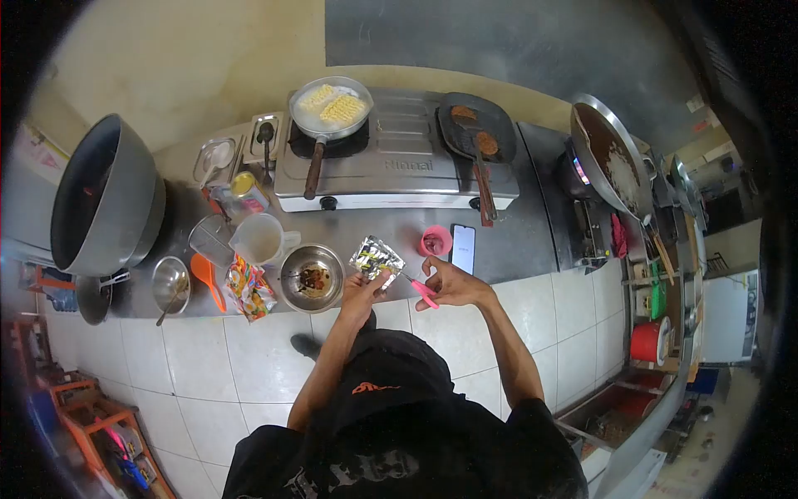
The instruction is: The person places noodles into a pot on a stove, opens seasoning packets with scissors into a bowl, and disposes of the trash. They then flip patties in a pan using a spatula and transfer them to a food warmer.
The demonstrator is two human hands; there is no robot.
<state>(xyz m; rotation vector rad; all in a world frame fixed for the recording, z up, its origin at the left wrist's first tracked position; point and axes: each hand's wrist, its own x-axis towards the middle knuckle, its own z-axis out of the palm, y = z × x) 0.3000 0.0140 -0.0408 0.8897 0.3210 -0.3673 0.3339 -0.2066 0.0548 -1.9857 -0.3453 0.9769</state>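
My left hand (pixel 362 296) is closed on a shiny silver foil sachet (pixel 376 253), holding it up near the counter's front edge. In my right hand (pixel 456 285) is a pair of scissors (pixel 425 293) with pink handles, its blades at the sachet's right side. Left of the sachet stands a metal bowl (pixel 312 303) with dark sauce and seasoning in it. Just behind my right hand are a pink cup (pixel 435 241) and a phone (pixel 463 247) with a lit screen. Whether the blades touch the foil is hard to make out.
A pan (pixel 330 125) with noodle blocks and a grill pan (pixel 478 133) with two brown patties sit on the stove (pixel 399 179). At left are colourful noodle packets (pixel 249 287), a plastic jug (pixel 259 239), an orange spoon (pixel 208 279) and a large grey pot (pixel 108 200). A big wok (pixel 611 158) stands at right.
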